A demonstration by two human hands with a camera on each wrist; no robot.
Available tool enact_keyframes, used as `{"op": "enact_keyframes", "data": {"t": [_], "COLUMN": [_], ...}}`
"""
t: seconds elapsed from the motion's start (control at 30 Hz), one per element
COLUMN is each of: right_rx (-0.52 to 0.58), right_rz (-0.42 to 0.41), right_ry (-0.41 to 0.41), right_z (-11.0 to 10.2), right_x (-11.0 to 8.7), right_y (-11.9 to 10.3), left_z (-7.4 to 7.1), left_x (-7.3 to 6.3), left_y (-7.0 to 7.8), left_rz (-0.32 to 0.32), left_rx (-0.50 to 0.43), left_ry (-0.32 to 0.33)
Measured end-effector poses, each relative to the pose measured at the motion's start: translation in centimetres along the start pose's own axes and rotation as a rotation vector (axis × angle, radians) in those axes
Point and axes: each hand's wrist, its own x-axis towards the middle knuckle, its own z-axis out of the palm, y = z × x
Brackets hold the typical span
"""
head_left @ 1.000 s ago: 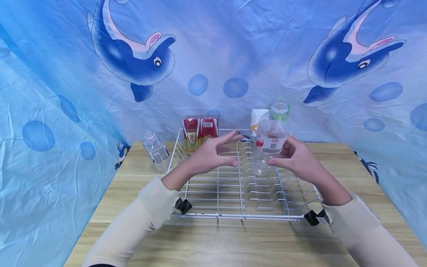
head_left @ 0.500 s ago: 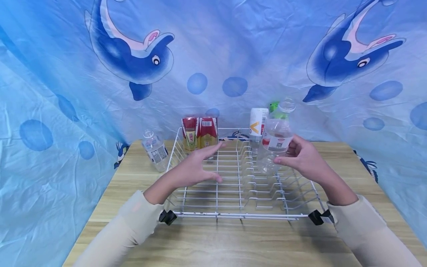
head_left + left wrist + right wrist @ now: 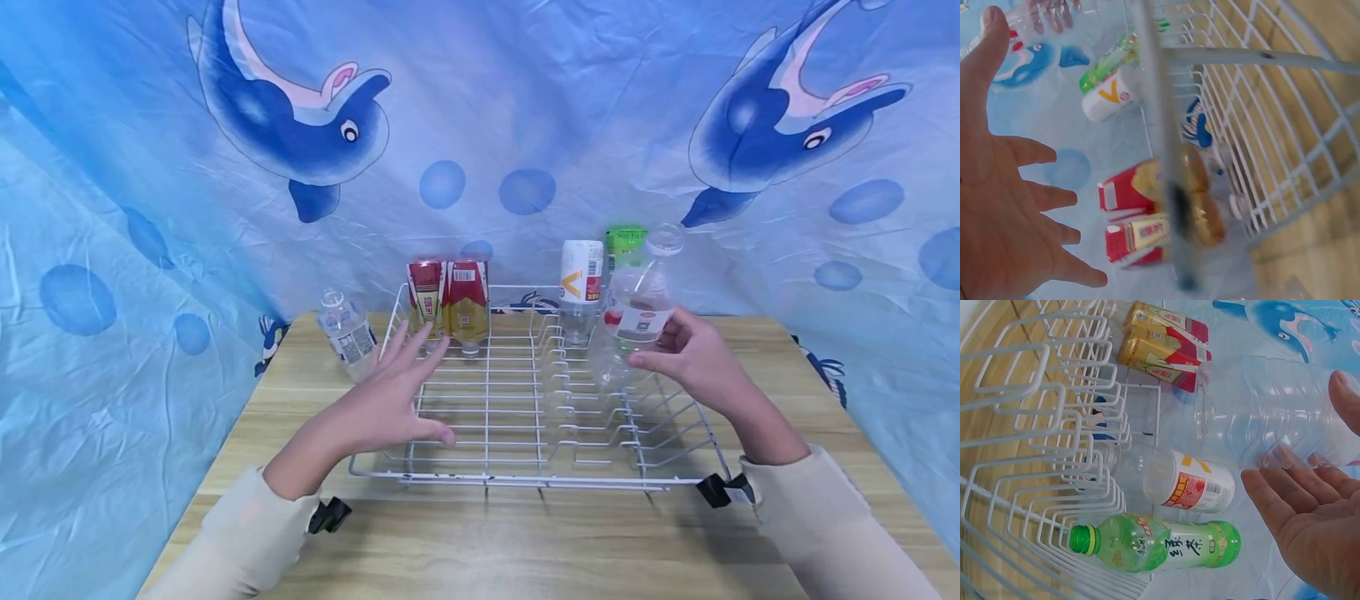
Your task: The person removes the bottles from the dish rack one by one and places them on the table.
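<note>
My right hand [image 3: 697, 362] grips a clear plastic bottle [image 3: 641, 310] with a white and red label, thumb on one side and fingers on the other. It is held roughly upright above the right side of the white wire rack [image 3: 525, 481]. In the right wrist view, the bottle's ribbed clear wall [image 3: 1272, 415] shows between thumb and fingers. My left hand [image 3: 378, 408], fingers spread and holding nothing, is over the rack's left edge. Close beyond its fingertips, a second clear bottle [image 3: 347, 329] with a dark label leans outside the rack.
Two red and gold containers [image 3: 467, 304] stand at the rack's back left. At its back right are an upside-down white-labelled bottle [image 3: 581, 279] and an upside-down green tea bottle [image 3: 1154, 544]. Wire prongs rise on the right half. A dolphin-print blue curtain [image 3: 487, 108] hangs behind the wooden table [image 3: 510, 550].
My left hand has moved left and toward me from the rack's middle, its fingers spreading. My right hand has shifted slightly right with the bottle, uncovering the white-labelled bottle and part of the green one.
</note>
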Motion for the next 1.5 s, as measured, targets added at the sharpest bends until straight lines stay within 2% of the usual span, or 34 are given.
{"op": "enact_keyframes", "data": {"t": [0.17,0.4,0.63,0.83,1.03,1.2,1.5], "right_rx": [0.018,0.019,0.046,0.015,0.007,0.039,0.103], "right_rz": [-0.008,-0.060,-0.059,-0.029,-0.010,-0.008,-0.012], "right_ry": [0.026,0.064,0.113,0.140,0.153,0.199,0.273], "right_z": [-0.5,-0.8,-1.2,-1.1,-0.7,-1.5,-3.6], "right_x": [-0.3,-0.7,-1.0,-1.1,-1.4,-1.5,-1.5], "right_y": [0.2,0.6,1.6,2.2,3.0,3.5,4.0], "left_z": [1.1,2.9,4.4,5.2,5.7,6.1,6.5], "left_x": [-1.5,-3.4,-4.6,-5.3,-5.7,-5.8,-5.9], "left_y": [-1.5,-3.8,-4.4,-4.9,-5.5,-6.0,-6.4], "left_rz": [-0.021,-0.079,-0.105,-0.130,-0.141,-0.145,-0.131], "left_rx": [-0.008,-0.043,-0.114,-0.172,-0.275,-0.350,-0.427], "left_ry": [0.013,0.064,0.105,0.127,0.133,0.123,0.134]}}
